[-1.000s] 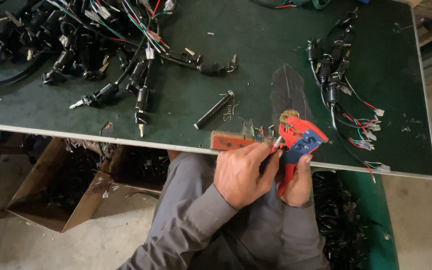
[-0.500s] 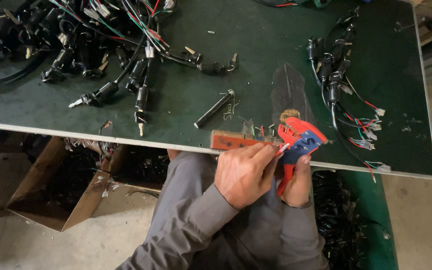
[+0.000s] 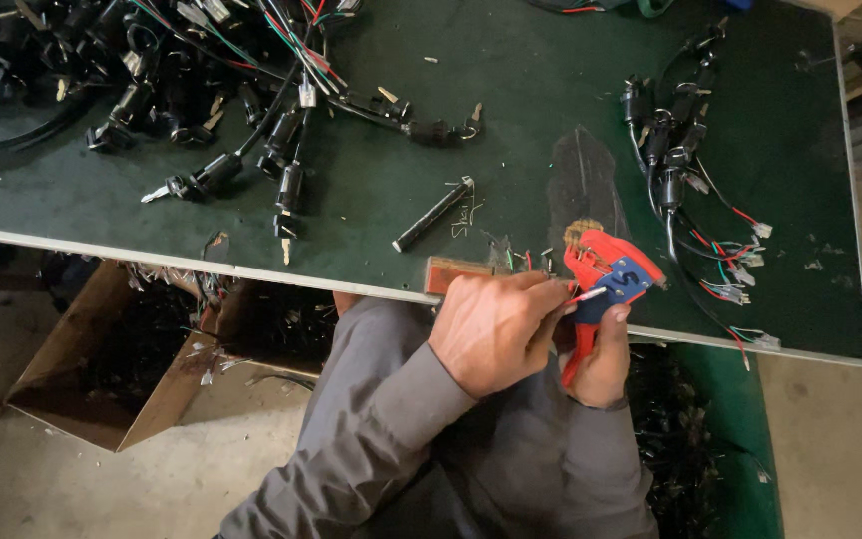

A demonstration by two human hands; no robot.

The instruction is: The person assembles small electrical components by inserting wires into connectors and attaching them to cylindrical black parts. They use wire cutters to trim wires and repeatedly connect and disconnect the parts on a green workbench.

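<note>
My right hand (image 3: 603,361) grips the handles of a red and blue crimping tool (image 3: 609,271) at the near edge of the green table (image 3: 511,110). The tool's head points up over the table edge. My left hand (image 3: 491,329) sits just left of the tool and pinches a thin pale wire end (image 3: 585,295), holding it into the tool's jaws. Both hands are at the table's edge, above my lap.
A small bundle of black switches with coloured wires (image 3: 680,150) lies right of the tool. A big pile of black switches and wires (image 3: 172,80) fills the far left. A black rod (image 3: 434,214) lies mid-table. A cardboard box (image 3: 112,349) sits below left.
The tool and both hands have stayed in nearly the same place; the tool's head has tilted slightly and my left fingers have shifted at the jaws.
</note>
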